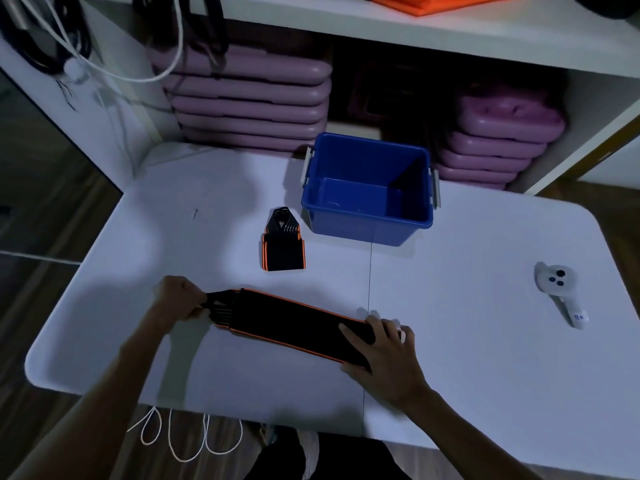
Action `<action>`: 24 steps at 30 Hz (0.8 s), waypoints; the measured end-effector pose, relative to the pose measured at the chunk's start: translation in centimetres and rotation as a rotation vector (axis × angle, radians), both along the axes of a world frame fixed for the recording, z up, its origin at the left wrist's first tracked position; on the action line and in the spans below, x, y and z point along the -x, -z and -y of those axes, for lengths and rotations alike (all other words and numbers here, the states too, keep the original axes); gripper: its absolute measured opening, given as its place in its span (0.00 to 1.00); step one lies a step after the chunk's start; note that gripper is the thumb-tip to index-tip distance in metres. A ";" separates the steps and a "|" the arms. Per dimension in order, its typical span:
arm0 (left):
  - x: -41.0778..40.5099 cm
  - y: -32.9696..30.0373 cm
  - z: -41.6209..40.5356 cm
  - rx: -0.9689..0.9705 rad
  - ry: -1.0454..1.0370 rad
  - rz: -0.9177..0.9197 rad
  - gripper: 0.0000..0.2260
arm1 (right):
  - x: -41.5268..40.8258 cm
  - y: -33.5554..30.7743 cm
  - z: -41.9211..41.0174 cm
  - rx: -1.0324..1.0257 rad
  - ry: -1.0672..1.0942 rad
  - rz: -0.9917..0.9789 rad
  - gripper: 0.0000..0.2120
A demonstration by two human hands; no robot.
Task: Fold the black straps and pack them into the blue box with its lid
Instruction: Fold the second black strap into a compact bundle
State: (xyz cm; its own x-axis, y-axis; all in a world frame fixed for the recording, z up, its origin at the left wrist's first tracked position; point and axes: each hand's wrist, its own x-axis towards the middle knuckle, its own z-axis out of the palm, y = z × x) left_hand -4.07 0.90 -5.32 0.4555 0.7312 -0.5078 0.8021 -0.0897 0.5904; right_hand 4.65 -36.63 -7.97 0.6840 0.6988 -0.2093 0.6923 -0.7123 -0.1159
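Note:
A long black strap with orange edges lies stretched flat across the white table in front of me. My left hand pinches its left end with closed fingers. My right hand lies over its right end, fingers curled around that end. A second black strap, folded into a short stack, rests on the table just left of the blue box. The box stands open with nothing visible inside and has grey latches on both sides. No lid is in view.
A white handheld controller lies at the table's right side. Stacks of purple plastic cases fill the shelf behind the box. White cords hang at the upper left and lie on the floor below the table's near edge.

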 end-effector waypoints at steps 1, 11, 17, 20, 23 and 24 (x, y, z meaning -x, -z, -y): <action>0.0 -0.1 -0.6 -0.009 -0.027 0.014 0.11 | 0.3 0.1 -0.6 0.003 -0.021 0.001 0.30; 1.2 1.5 2.0 -0.416 -0.135 0.332 0.05 | 6.9 -0.4 -7.8 -0.150 0.013 -0.255 0.38; 10.6 3.7 14.9 -0.418 0.483 0.517 0.10 | 6.6 0.7 -6.3 -0.254 -0.115 -0.502 0.34; 12.6 6.4 18.9 -0.512 0.636 0.378 0.21 | 4.9 1.4 -5.4 -0.197 -0.293 -0.494 0.31; 12.1 7.3 20.7 -0.628 0.636 0.304 0.23 | 3.7 1.3 -5.3 -0.148 -0.519 -0.244 0.32; 11.9 7.3 20.9 -0.663 0.606 0.295 0.21 | 3.3 1.0 -5.4 -0.159 -0.566 -0.153 0.33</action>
